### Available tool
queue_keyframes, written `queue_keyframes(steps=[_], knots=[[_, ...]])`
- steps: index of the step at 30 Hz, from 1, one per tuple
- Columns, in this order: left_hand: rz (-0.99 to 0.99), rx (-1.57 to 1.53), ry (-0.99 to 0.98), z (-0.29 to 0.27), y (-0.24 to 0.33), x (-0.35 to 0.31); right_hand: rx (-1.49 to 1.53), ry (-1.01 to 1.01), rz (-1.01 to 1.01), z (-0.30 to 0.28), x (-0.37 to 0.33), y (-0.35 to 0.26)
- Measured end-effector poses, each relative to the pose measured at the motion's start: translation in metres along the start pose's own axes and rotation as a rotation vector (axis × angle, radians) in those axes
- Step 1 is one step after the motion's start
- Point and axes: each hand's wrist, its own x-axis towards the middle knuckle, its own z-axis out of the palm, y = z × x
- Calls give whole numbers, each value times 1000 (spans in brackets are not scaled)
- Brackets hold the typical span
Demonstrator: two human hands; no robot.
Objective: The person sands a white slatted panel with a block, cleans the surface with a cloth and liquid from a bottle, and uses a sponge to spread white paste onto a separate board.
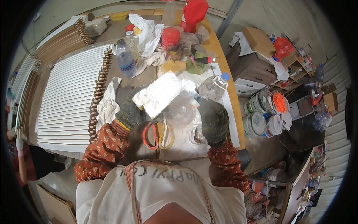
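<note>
Both of my hands wear dark knitted work gloves. My left hand (133, 110) is closed on the lower left side of a white block (158, 93) with a rough, smeared surface, tilted above the table. Beside a clear plastic bottle with a blue cap (213, 88), my right hand (214, 121) is smeared by motion. Its fingers are hard to make out, and I cannot tell if it holds anything. A pale, blurred piece (189, 86) shows between the block and the right hand. Below the block lie a red loop (150, 136) and a yellow loop (166, 137), side by side.
White strips with brown edges (71, 99) lie in rows at left. A water bottle (125, 59), crumpled white cloths (146, 35), a red-lidded jar (170, 37) and a green container (195, 65) stand farther back. Buckets (256, 123) stand right of the table. A person's gloved hand (19, 143) shows far left.
</note>
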Motion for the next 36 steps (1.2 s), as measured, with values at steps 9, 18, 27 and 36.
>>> queue_keyframes(steps=[9,18,27,36], knots=[[79,10,59,7,0,1,97,33,-10,5,12,-19],[24,-70,120,18,0,4,252,-225,145,15,12,-7],[46,-58,123,-21,-2,10,-311,-290,447,46,8,52],[104,464,182,-25,-24,44,-408,-681,271,76,33,73]])
